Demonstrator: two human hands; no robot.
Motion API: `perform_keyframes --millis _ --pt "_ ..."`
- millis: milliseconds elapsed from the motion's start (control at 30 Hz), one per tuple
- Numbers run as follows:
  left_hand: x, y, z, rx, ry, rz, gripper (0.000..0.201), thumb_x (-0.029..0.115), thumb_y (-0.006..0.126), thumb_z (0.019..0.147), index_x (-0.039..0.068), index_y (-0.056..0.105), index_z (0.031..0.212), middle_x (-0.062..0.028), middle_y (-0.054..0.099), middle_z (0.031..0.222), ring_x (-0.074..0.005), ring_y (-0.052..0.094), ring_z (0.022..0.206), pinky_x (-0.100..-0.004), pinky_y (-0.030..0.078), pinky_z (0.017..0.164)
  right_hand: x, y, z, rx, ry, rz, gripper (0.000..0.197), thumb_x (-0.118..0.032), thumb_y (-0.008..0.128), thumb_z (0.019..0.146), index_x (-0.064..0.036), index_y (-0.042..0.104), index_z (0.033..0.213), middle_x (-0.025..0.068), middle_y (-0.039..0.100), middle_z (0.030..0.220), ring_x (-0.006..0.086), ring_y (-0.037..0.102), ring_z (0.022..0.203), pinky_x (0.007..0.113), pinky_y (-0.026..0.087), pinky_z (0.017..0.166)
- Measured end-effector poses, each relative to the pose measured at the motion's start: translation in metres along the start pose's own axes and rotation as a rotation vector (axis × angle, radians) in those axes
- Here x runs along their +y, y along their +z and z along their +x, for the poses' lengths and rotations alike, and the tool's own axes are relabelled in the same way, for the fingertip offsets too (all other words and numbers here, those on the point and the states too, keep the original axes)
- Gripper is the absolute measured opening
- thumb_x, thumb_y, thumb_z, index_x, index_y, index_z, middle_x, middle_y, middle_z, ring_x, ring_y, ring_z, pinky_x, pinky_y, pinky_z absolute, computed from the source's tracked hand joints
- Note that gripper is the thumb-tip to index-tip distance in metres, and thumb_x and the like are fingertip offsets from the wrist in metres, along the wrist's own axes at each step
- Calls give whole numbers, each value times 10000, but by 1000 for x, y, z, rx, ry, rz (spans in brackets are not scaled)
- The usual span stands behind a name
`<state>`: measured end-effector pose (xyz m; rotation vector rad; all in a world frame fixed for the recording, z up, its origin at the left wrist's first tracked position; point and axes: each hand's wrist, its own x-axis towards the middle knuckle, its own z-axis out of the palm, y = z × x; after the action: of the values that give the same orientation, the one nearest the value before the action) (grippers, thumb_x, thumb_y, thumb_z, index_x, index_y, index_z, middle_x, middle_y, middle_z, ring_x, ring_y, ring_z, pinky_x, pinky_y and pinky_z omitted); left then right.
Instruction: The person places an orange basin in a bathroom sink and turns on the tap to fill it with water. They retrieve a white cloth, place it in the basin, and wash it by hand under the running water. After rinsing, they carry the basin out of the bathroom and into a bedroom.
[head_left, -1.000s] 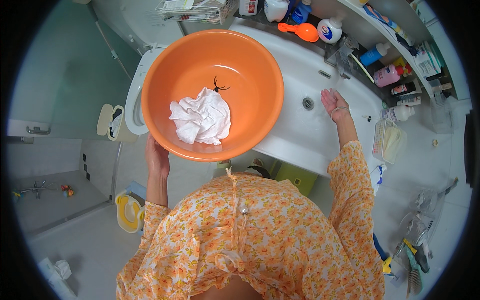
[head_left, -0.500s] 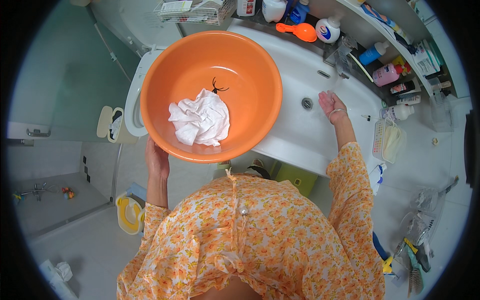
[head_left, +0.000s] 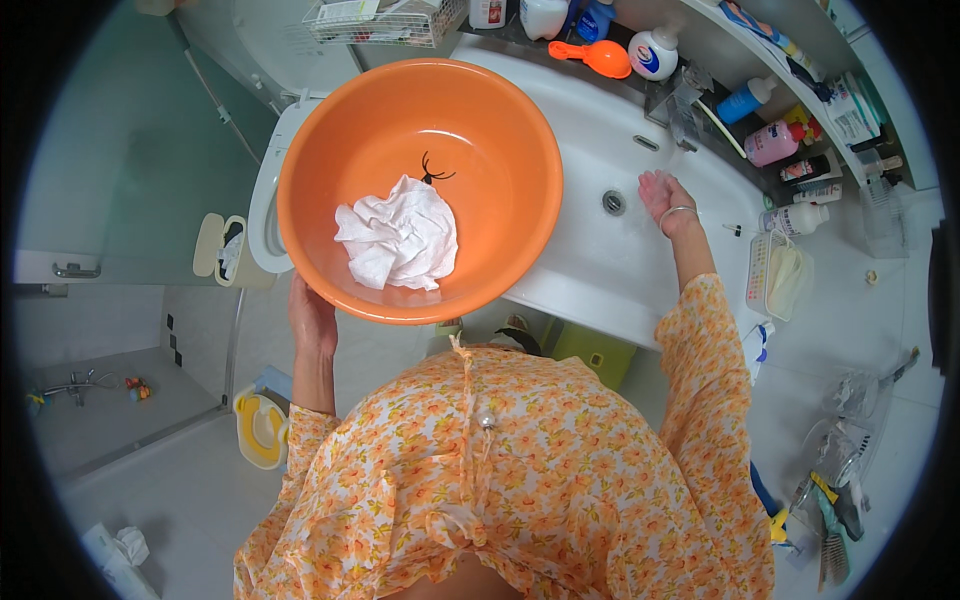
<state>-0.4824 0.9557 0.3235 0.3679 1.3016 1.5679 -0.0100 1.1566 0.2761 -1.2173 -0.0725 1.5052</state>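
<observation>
A large orange basin (head_left: 500, 110) rests partly over the left side of the white sink (head_left: 570, 262), tipped slightly toward me. Crumpled white cloth (head_left: 400, 235) lies in it, beside a black spider-shaped mark (head_left: 432, 175) on its bottom. My left hand (head_left: 314, 318) holds the basin at its near left edge, the fingers hidden beneath. Over the right half of the sink, my right hand (head_left: 664, 200) is held palm up with loosely curved fingers and nothing in it. It is just below the faucet (head_left: 686, 125), right of the drain (head_left: 613, 202).
Bottles, among them a white pump bottle (head_left: 654, 54), and an orange scoop (head_left: 598, 58) line the sink's back ledge. A white basket (head_left: 775, 275) hangs at the right. Left of the basin is a toilet (head_left: 268, 215); a green stool (head_left: 597, 358) stands under the sink.
My right hand has shifted very slightly right, its fingers a little more curled. The basin and my left hand stay nearly where they were.
</observation>
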Motion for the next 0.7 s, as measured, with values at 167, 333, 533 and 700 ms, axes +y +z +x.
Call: perform_keyframes --millis 167,333,533,700 --pt "2 3 -2 3 -2 -11 341 270 341 854 69 417 1119 -35 449 1140 -146 402 1066 -316 292 889 -11 5 7 -42 -15 19 272 -133 453 805 16 449 1033 153 490 1050 279 496 953 364 416 826" --pt "2 1 -2 12 14 -12 329 269 347 851 72 431 1101 -33 459 1125 -149 415 1049 -319 300 881 -16 13 4 -40 -27 25 261 -109 461 794 19 453 1021 152 502 1028 273 512 926 363 428 812" --pt "1 -2 -2 39 8 -4 312 259 355 846 71 445 1079 -33 470 1104 -145 435 1022 -313 324 861 -15 9 10 -36 -49 -39 186 -71 505 768 6 487 936 121 544 915 248 546 840 340 470 734" --pt "1 -2 -4 40 14 12 313 248 350 846 67 442 1084 -36 475 1094 -144 443 1009 -309 332 853 -2 -6 17 -9 -44 -86 133 -67 547 739 -11 511 854 90 551 785 214 554 737 318 482 667"
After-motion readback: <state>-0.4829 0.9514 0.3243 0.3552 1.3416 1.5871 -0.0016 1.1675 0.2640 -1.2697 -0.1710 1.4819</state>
